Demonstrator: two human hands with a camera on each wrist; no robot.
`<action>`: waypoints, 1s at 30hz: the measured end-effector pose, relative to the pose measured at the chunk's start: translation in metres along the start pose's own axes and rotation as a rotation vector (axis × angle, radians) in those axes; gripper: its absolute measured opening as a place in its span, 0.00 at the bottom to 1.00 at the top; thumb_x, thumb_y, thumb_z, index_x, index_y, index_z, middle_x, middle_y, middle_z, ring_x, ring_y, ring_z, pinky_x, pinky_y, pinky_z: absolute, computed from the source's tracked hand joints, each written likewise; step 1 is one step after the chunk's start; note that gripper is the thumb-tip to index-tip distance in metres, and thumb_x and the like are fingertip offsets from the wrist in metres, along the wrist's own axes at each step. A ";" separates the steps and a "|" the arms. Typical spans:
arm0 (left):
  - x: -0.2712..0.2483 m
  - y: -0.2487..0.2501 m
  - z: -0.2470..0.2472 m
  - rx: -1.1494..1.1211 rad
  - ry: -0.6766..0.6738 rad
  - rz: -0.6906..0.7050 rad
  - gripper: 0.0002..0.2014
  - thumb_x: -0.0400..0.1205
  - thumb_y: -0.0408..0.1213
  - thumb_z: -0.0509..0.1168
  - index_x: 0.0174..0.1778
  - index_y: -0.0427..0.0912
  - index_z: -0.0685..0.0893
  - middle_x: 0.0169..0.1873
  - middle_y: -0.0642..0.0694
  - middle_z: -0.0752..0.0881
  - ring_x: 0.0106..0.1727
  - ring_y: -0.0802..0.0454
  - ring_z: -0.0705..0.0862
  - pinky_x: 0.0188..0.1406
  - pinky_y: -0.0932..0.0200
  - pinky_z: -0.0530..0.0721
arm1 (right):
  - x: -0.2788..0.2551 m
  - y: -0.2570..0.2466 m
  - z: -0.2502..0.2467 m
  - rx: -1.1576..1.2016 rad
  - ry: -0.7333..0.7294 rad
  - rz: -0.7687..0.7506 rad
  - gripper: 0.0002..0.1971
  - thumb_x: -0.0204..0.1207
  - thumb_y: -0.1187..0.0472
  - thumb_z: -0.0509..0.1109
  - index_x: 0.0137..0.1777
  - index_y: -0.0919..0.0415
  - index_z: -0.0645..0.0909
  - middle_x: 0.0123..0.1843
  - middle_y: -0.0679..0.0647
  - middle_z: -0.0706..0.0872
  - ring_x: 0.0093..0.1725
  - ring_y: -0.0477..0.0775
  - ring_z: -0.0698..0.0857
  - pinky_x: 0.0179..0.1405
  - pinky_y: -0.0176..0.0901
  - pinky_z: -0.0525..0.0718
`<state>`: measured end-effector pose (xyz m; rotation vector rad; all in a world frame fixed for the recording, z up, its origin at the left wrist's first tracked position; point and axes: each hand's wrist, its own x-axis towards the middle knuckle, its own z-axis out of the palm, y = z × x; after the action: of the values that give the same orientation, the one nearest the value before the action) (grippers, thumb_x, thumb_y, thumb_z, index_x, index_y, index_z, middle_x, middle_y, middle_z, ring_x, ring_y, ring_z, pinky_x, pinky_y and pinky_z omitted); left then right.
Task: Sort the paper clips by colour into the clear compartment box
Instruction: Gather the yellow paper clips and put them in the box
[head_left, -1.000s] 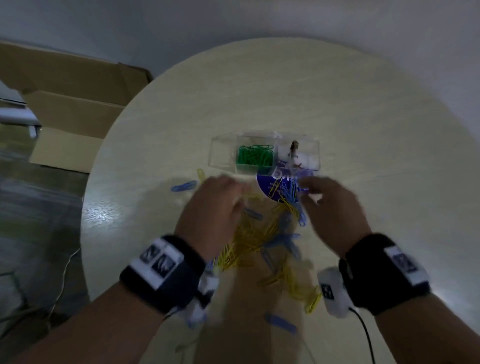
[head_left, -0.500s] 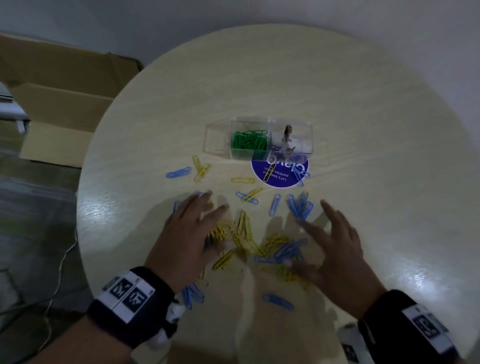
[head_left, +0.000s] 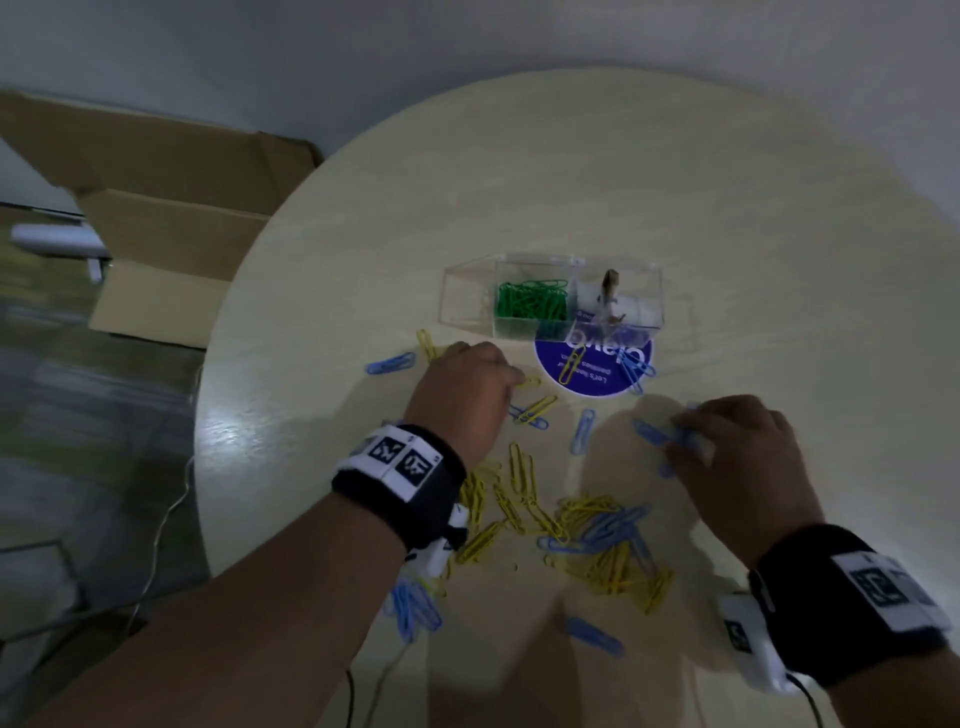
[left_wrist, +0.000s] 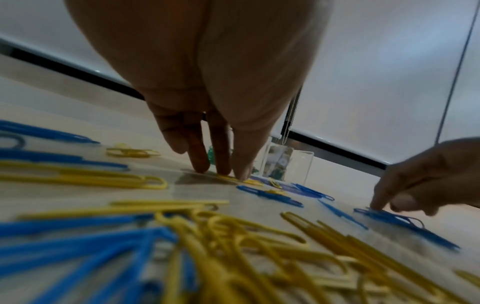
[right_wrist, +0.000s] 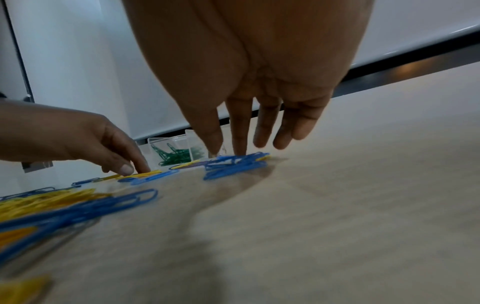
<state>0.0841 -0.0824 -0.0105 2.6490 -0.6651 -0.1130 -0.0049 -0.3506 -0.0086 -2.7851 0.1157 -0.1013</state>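
The clear compartment box (head_left: 467, 296) stands at the table's middle, with green clips (head_left: 530, 304) in its centre compartment. Yellow clips (head_left: 519, 493) and blue clips (head_left: 613, 527) lie mixed in a heap near me, and others are scattered toward the box. My left hand (head_left: 511, 382) reaches forward, its straight fingertips (left_wrist: 221, 170) pressing a yellow clip (left_wrist: 249, 182) flat on the table. To the right, my right hand (head_left: 680, 431) has thumb and forefinger tips (right_wrist: 240, 152) on a small bunch of blue clips (right_wrist: 233, 163). Neither hand lifts anything.
A round purple sticker (head_left: 592, 371) lies just in front of the box, with a few clips on it. A small brown object (head_left: 608, 288) stands in the box's right compartment. A cardboard box (head_left: 156, 234) sits on the floor beyond the table's left edge.
Both hands left the central heap. The left moved forward to a yellow clip near the sticker, and the right moved forward and right onto the blue bunch.
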 end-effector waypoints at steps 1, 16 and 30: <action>-0.004 -0.002 -0.002 -0.028 -0.007 -0.003 0.13 0.74 0.32 0.65 0.50 0.45 0.92 0.44 0.44 0.88 0.44 0.37 0.83 0.47 0.48 0.84 | 0.003 -0.003 -0.004 0.013 0.031 -0.004 0.10 0.65 0.58 0.74 0.46 0.59 0.89 0.45 0.60 0.83 0.47 0.67 0.83 0.52 0.56 0.78; 0.013 -0.049 -0.033 0.059 -0.042 -0.488 0.05 0.80 0.37 0.67 0.43 0.48 0.88 0.48 0.40 0.86 0.52 0.36 0.83 0.52 0.44 0.84 | 0.083 -0.060 0.032 -0.168 -0.283 -0.336 0.16 0.69 0.70 0.68 0.54 0.58 0.87 0.51 0.63 0.88 0.51 0.68 0.83 0.50 0.56 0.84; -0.009 -0.049 -0.035 0.081 -0.112 -0.317 0.11 0.80 0.45 0.68 0.54 0.44 0.86 0.50 0.43 0.83 0.53 0.40 0.81 0.51 0.48 0.80 | 0.078 -0.098 0.024 -0.029 -0.464 -0.405 0.18 0.73 0.63 0.68 0.63 0.55 0.84 0.57 0.60 0.84 0.57 0.67 0.81 0.57 0.55 0.79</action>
<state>0.1031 -0.0256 0.0020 2.8239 -0.2830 -0.3316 0.0817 -0.2583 0.0068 -2.7372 -0.5628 0.4474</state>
